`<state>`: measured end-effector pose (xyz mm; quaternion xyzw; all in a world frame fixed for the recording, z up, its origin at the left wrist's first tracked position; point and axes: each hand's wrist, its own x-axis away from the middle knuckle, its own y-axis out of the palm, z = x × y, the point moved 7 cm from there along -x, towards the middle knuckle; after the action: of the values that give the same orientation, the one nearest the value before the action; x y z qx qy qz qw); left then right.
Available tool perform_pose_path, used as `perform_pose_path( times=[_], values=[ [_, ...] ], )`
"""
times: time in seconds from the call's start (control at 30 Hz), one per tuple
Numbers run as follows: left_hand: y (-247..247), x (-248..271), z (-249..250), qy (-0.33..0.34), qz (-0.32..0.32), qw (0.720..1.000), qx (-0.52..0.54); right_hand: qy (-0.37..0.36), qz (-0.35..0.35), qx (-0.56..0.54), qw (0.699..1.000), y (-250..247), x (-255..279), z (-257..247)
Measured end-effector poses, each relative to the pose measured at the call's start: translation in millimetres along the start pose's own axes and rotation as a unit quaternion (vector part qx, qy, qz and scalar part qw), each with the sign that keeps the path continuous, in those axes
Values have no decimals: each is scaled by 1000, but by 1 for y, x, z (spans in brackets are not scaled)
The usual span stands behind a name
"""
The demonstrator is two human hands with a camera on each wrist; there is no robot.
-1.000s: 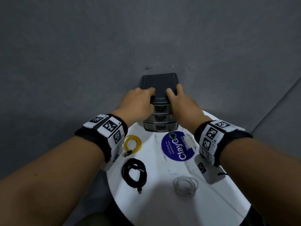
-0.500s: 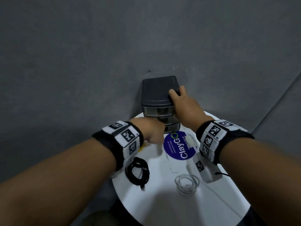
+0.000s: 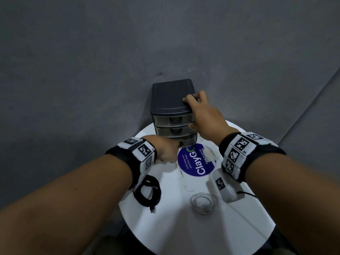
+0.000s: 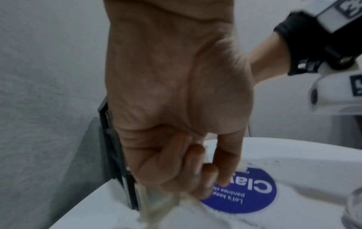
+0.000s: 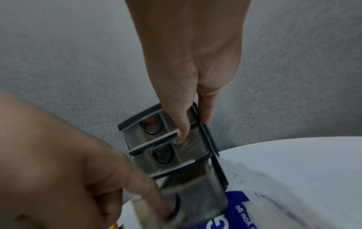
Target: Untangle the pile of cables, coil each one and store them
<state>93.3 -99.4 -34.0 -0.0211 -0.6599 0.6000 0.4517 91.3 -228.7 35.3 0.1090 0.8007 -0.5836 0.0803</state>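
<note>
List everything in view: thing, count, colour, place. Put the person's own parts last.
drawer unit: one, dark grey with three clear drawers, far edge of table; bottom drawer pulled partly out
black cable: one, coiled, table's left side
clear cable: one, coiled, table's near middle
ClayGo sticker: one, blue, table centre
round table: one, white
wrist bands: two, black with white markers
left hand: grips the bottom drawer's front
right hand: holds the unit's right side

Head view looks steeply down; both close wrist views share the drawer unit [image 3: 173,111].
</note>
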Motion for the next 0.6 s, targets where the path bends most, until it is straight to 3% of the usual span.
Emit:
perform_pose_path(
  times=[0.17,0.6],
  values=[
    [23,15,1,-3,-136,990,44,3,4,10,1000,2,-1,-3],
    [43,42,5,20,-128,990,59,14,-38,-12,999,-1,-3,-5]
  ],
)
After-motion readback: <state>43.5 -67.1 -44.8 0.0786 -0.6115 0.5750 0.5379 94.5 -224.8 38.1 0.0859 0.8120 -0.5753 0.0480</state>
